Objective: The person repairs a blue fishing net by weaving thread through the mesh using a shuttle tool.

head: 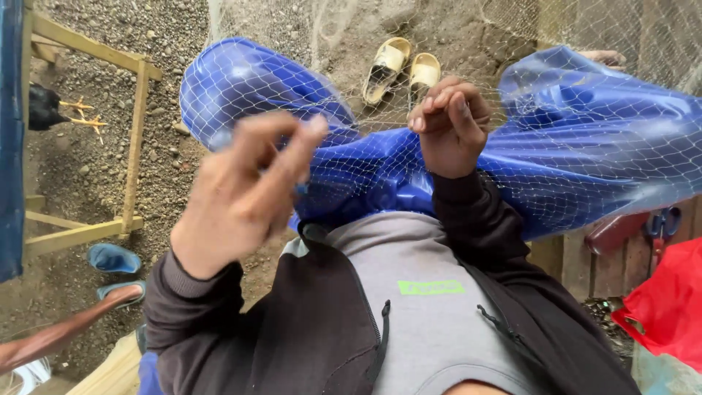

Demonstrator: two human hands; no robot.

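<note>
Right hand (451, 124): fingers curled tight, pinching a bunch of net (585, 132) mesh at the fingertips, raised at chest height. Left hand (245, 194): motion-blurred, thumb and forefinger pressed together near a small blue thing (301, 188); can't tell what it is or whether it's actually held. Net is fine white mesh, draped across the lap over a blue sheet (578, 153), spreading left to right and up toward the ground ahead. Sheet is glossy plastic, humped over both knees. Person wears a dark open jacket (307, 329) over a grey top (417, 314). Pair of yellow sandals (402, 69) on the gravel ground just past the net. Wooden frame (135, 132) on the left, blue slippers (113, 260) near its base. Scissors (662, 223) with blue handles on the right by a red bag (669, 303)
</note>
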